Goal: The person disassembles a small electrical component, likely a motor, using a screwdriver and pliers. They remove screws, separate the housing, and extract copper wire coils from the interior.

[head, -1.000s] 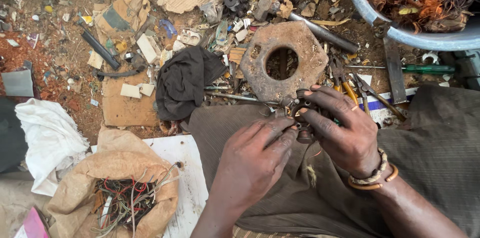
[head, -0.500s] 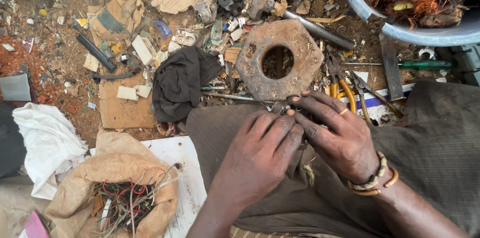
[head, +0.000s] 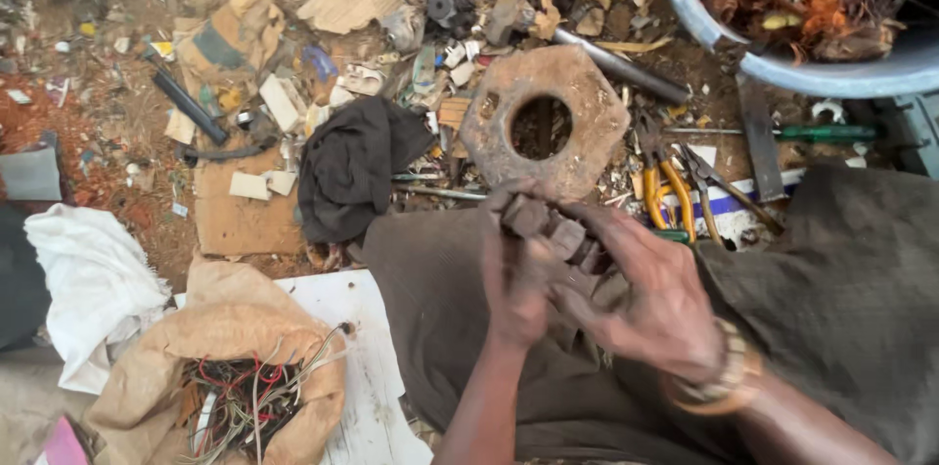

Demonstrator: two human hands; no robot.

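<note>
Compared with a moment earlier, both hands have turned more upright over the lap, and the small dark metal part [head: 548, 225] is lifted clearer between them. The left hand [head: 518, 279] wraps its fingers closed around the part's near end. The right hand [head: 650, 294], wearing a bracelet [head: 719, 382], pinches its far end. Just beyond lies a rusty metal block with a round hole [head: 548, 118], with yellow-handled pliers [head: 665, 186] beside it.

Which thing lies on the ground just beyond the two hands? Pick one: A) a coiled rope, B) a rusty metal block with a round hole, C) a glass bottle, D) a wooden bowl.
B: just past the left hand and right hand, which grip a small dark metal part, lies a rusty block with a round hole.
</note>
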